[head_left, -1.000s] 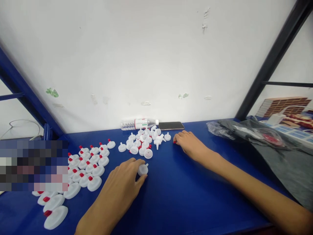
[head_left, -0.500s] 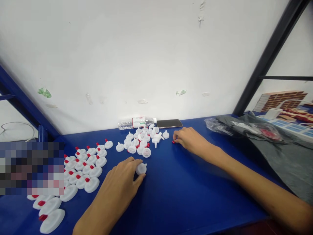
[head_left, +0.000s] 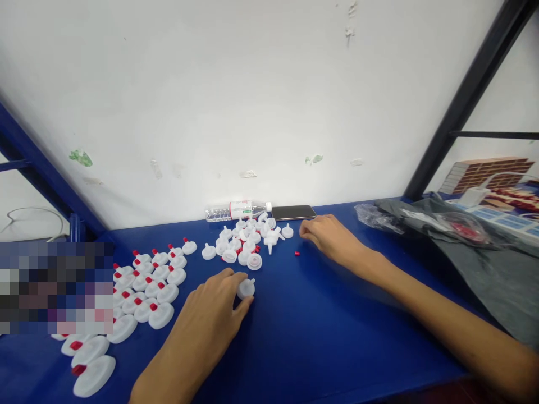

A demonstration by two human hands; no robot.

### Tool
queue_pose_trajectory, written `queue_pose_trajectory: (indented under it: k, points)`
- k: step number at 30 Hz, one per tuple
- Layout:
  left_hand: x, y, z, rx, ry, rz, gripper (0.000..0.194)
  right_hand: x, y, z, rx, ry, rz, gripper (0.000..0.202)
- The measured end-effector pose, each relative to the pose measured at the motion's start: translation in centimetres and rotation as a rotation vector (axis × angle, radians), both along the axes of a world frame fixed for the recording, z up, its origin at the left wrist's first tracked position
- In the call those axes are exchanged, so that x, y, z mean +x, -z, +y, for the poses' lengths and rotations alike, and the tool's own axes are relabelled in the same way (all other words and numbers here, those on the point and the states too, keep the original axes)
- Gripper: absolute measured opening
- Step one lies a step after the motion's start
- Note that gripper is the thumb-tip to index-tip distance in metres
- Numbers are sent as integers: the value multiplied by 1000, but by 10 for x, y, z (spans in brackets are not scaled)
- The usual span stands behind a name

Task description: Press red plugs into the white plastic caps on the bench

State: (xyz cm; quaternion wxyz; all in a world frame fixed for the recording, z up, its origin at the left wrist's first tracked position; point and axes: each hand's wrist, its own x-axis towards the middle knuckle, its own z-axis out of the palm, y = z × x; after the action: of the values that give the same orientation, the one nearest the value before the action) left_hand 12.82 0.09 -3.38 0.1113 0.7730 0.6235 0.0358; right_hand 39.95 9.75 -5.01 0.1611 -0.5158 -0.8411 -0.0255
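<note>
Left hand (head_left: 202, 317) pinches a round white plastic cap (head_left: 246, 289) between thumb and forefinger, apparently by the rim, which leaves its spout free. Right hand (head_left: 330, 240): fingers curled close together; cannot tell whether they grip anything. Small red plastic piece (head_left: 297, 253) lies loose just nearside of those fingertips, within easy reach. White spouted caps (head_left: 254, 261) heaped beyond left fingertips; red-tipped white caps (head_left: 161, 317) spread left of them, presumably to prevent mixing.
</note>
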Motion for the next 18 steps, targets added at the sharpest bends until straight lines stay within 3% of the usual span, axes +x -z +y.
queue_pose_trajectory:
  k: [4, 7, 9, 14, 18]
  points:
    - [3, -1, -1, 9, 30, -26, 21, -18, -9, -17, -21, -108, 238, 23]
    - [4, 1, -3, 20, 77, -47, 21, -38, -11, -37, -172, -304, 563, 20]
    - [3, 3, -3, 22, 124, -62, 21, -51, -10, -50, -278, -382, 671, 14]
    - [1, 7, -3, 4, 178, -69, 14, -64, -1, -62, -324, -483, 632, 10]
    - [1, 7, -3, -7, 181, -101, 13, -63, 3, -60, -353, -480, 624, 10]
